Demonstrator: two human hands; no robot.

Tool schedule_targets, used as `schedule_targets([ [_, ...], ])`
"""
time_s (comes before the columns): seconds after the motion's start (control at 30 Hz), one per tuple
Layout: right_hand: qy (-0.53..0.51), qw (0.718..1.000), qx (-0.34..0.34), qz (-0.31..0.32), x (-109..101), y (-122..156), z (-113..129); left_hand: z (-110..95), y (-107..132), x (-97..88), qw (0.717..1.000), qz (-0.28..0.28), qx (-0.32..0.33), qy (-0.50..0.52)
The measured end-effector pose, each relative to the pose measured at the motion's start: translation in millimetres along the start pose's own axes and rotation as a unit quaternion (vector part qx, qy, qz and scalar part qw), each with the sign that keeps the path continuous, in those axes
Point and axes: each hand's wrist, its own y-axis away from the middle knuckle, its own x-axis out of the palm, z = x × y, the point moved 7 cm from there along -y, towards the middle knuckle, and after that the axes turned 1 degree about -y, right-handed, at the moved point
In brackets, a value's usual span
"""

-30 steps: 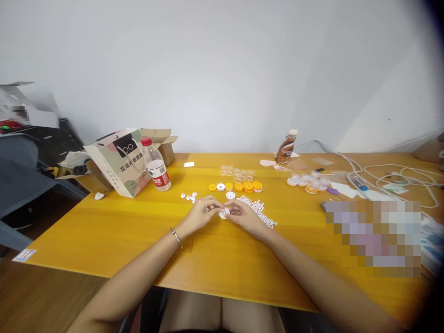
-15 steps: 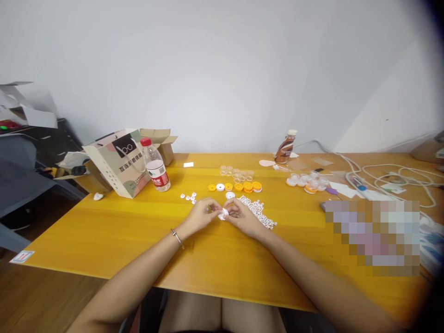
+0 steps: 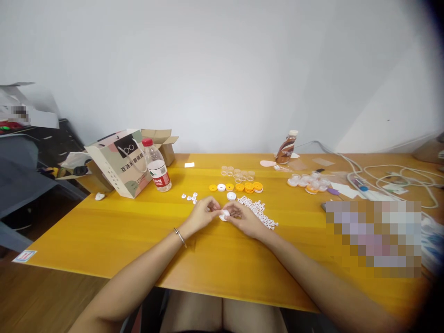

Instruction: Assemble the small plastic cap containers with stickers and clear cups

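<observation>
Between my two hands is a small white plastic piece [image 3: 224,215], too small to make out in detail. My left hand [image 3: 205,213] pinches its left side with thumb and forefinger. On its right side, the fingers of my right hand [image 3: 243,217] close on it too. Just beyond my fingers lies a white round disc [image 3: 231,196]. A heap of white lacy plastic pieces [image 3: 256,210] lies beside my right hand. Several small white pieces [image 3: 189,198] are scattered beyond my left hand. Farther back runs a row of orange and white round caps [image 3: 239,187].
Clear little cups [image 3: 237,173] stand behind the caps. A water bottle [image 3: 159,169] and a paper bag [image 3: 121,162] stand at left, a brown drink bottle [image 3: 286,149] at the back. Capped containers [image 3: 307,181], white cables [image 3: 398,178] and a blurred-out patch [image 3: 374,238] occupy the right.
The view has shifted very slightly. Both hands stay almost in place on the white piece, which seems turned a little.
</observation>
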Motion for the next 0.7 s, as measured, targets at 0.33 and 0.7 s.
schedule_targets([
  [0.33, -0.059, 0.997, 0.054, 0.013, -2.1, -0.3, -1.4, -5.0, 2.5, 1.1, 0.998, -0.002, 0.046, -0.043],
  [0.7, -0.106, 0.992, 0.048, -0.057, -19.6, -5.1, -7.2, -8.1, -3.2, -10.9, 0.987, -0.042, 0.090, -0.127],
])
